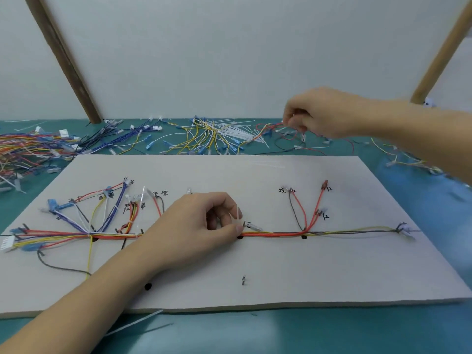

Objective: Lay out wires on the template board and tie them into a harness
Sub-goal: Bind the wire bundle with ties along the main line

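The pale template board lies flat before me with a bundle of red, yellow and dark wires running along its horizontal line. Branches fan up at the left and right. My left hand rests on the bundle at mid-board, pinching a thin white cable tie that stands upright. My right hand is raised past the board's far edge, its fingers curled round a red wire from the loose pile.
Loose wires and white cable ties lie scattered on the teal table behind the board; a large multicoloured heap sits at far left. Two wooden struts lean against the wall. Spare ties lie at the board's near edge.
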{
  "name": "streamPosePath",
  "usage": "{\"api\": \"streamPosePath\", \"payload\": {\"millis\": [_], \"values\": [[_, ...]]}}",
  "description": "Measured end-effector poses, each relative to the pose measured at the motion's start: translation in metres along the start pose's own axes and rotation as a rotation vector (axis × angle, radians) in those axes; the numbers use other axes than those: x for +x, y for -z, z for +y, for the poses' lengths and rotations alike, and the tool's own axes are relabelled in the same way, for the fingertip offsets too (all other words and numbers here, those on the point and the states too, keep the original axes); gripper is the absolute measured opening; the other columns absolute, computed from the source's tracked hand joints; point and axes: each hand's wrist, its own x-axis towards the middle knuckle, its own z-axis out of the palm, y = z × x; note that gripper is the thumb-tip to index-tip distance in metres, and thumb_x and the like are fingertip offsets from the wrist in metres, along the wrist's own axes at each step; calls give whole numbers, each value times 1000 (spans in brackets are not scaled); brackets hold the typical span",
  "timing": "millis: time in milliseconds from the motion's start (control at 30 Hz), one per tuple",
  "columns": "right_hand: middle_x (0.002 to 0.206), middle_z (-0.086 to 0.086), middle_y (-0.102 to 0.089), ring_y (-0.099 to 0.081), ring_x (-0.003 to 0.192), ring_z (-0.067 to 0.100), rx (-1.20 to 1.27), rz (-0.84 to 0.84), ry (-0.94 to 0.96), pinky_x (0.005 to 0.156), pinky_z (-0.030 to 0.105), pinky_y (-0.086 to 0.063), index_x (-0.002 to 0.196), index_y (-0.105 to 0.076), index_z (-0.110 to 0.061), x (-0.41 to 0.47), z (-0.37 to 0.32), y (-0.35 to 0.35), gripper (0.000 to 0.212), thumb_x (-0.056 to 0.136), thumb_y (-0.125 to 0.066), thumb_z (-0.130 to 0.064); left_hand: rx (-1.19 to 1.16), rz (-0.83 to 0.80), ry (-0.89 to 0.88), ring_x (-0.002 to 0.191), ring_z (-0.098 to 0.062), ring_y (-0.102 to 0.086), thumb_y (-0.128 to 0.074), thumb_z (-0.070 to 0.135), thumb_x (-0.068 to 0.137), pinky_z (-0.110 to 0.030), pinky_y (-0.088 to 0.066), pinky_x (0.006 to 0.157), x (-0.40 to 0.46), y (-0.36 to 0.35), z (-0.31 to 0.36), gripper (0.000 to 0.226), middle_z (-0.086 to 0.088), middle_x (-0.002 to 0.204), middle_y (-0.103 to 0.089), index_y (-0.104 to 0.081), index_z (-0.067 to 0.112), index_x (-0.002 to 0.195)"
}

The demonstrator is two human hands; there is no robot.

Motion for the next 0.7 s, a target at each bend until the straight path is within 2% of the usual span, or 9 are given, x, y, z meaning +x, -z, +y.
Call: {"api": "streamPosePath", "payload": {"millis": [100,233,333,400,467,533,600,700], "values": [[83,2,-71,-61,73,15,17,84,-20,72,31,-44,113,-73,-13,-12,7,14,20,101,-57,-9,27,-12,-15,67,-11,-58,-74,31,91,-18,-45,63,0,1,-1,17,11,79,-70,-65,35,104],[86,3,-73,-63,64,8,119,187,-66,65,35,-55,104,-72,-16,-39,12,22,21,103,-52,-12,48,-47,-22,71,-13,-60,-74,33,91,-14,-44,63,2,7,3,31,11,84,-72,-59,43,116],[85,-2,-73,-64,61,8,253,238,-103,56,22,-53,103,-67,-19,-61,17,16,20,104,-47,-14,93,-41,-4,76,-11,-65,-72,36,89,-11,-44,62,3,10,8,43,15,92,-73,-52,46,126],[83,-5,-73,-63,60,9,320,270,-130,51,14,-47,105,-66,-19,-74,20,13,21,103,-46,-15,209,-29,-12,86,-7,-66,-69,45,88,-15,-46,66,4,13,13,54,21,102,-69,-44,47,136],[82,-6,-73,-59,58,7,386,326,-181,50,12,-45,104,-67,-20,-85,25,11,22,101,-46,-16,374,-12,-50,96,-3,-62,-64,52,87,-23,-47,75,5,14,20,66,24,114,-62,-36,43,146],[79,-7,-71,-56,54,-1,427,377,-238,50,12,-44,102,-68,-23,-93,31,10,21,99,-48,-18,528,5,-94,106,-4,-56,-60,53,89,-31,-47,86,5,15,30,73,19,129,-54,-28,39,153],[74,-6,-69,-53,48,-3,503,396,-285,46,13,-42,95,-68,-25,-99,35,7,18,98,-51,-19,656,21,-142,120,-12,-49,-59,51,91,-36,-46,97,3,16,42,70,11,140,-49,-31,36,154],[65,-6,-65,-50,43,6,719,436,-378,42,20,-38,85,-65,-26,-103,33,3,16,99,-56,-21,791,76,-264,131,-26,-47,-63,41,92,-46,-43,105,4,12,65,50,-3,144,-50,-57,27,139]]}}
